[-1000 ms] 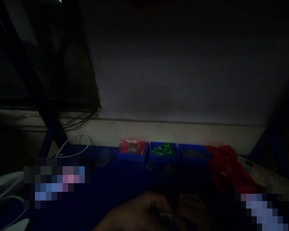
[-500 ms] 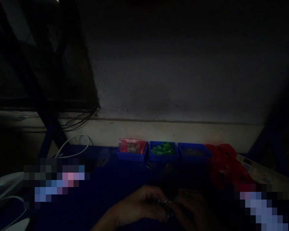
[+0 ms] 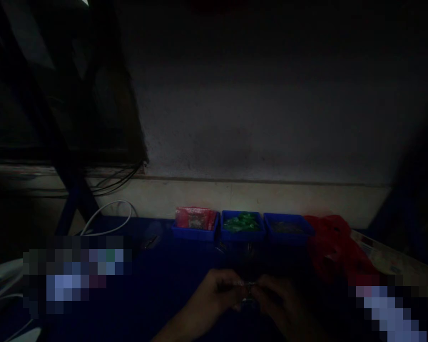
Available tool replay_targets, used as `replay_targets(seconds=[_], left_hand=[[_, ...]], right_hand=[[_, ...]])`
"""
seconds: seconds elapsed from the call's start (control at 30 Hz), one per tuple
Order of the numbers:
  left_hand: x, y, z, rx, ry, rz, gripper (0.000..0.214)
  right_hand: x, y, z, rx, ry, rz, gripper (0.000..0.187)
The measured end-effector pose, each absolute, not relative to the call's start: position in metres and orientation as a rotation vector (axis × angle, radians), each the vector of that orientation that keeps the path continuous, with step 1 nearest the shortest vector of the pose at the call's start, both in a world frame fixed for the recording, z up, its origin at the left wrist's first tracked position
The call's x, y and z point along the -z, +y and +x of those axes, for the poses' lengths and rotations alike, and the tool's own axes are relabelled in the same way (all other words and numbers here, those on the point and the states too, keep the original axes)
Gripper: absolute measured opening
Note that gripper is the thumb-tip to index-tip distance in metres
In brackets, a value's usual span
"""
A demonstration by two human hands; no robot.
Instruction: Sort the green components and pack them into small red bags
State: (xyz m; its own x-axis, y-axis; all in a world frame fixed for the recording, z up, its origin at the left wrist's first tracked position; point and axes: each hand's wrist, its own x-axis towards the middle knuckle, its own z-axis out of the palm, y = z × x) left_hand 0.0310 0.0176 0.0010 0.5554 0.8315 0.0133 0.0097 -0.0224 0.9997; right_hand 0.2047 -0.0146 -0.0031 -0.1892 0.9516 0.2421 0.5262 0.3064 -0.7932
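The scene is very dark. My left hand (image 3: 217, 292) and my right hand (image 3: 280, 299) meet low in the middle, above a dark blue table top (image 3: 157, 289). Their fingertips pinch together on a small shiny part (image 3: 248, 286) that I cannot make out. Both hands have curled fingers. Beyond them, three small blue trays stand in a row by the wall: one with red pieces (image 3: 194, 223), one with green pieces (image 3: 242, 225), one with dark contents (image 3: 288, 229).
A crumpled red bag (image 3: 333, 247) lies right of the trays. White cables (image 3: 107, 216) loop at the left, near a dark frame leg (image 3: 71, 199). A pale wall (image 3: 257, 142) rises just behind the trays. Blurred patches cover both lower corners.
Both hands have moved up and away from me, toward the trays, and stay joined on the small part. The view has shifted slightly.
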Motion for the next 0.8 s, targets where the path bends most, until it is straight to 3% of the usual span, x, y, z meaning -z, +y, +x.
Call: replay_targets(seconds=[0.2,0.37,0.57,0.8], left_hand=[[-0.001,0.018,0.034,-0.781,0.873,1.496,0.020],[0.001,0.016,0.035,-0.744,0.882,1.536,0.022],[0.003,0.017,0.035,-0.746,0.891,1.514,0.026],[0.002,0.021,0.034,-0.804,0.926,1.561,0.029]], right_hand=[[0.014,-0.004,0.210,-1.254,-1.536,-1.342,0.027],[0.024,0.004,0.212,-1.422,-1.389,-1.314,0.027],[0.024,0.005,0.211,-1.421,-1.415,-1.285,0.028],[0.009,-0.004,0.210,-1.198,-1.523,-1.297,0.018]])
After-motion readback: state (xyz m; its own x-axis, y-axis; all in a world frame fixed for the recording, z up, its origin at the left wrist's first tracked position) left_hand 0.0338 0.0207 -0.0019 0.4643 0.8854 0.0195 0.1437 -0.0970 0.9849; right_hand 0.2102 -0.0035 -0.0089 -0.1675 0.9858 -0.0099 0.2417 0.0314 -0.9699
